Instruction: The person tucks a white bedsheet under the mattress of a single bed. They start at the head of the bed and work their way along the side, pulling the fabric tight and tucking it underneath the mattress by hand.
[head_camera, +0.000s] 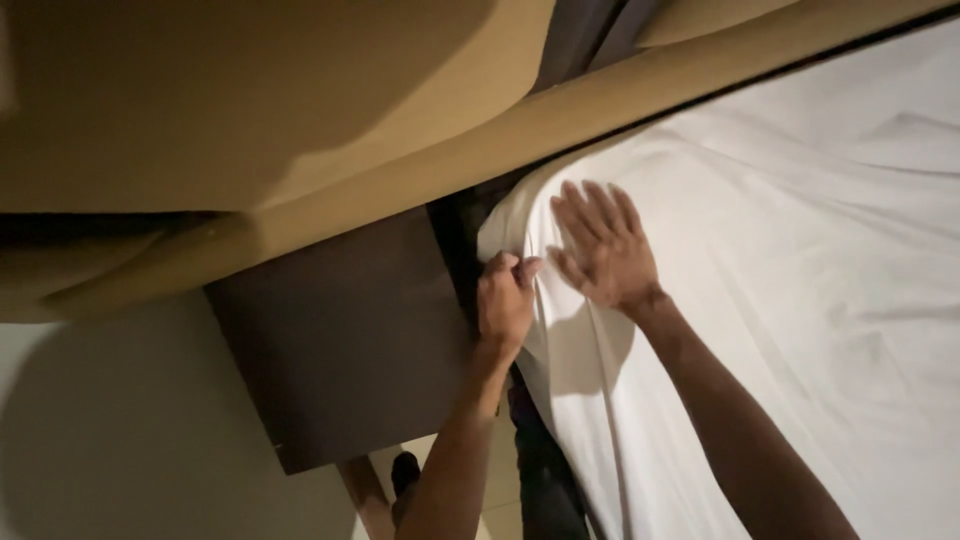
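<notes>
No packages, labels, signs or screens are being shown anywhere in the scene, near or far.

Your left hand (505, 300) sits at the centre of the frame, at the corner edge of the sheet (800, 250), which fills the right half. Your right hand (600, 245) lies on the sheet just right of it. The bedside table (345, 350) stands left of the hands, and the headboard (420, 160) runs across the upper frame above them.
</notes>
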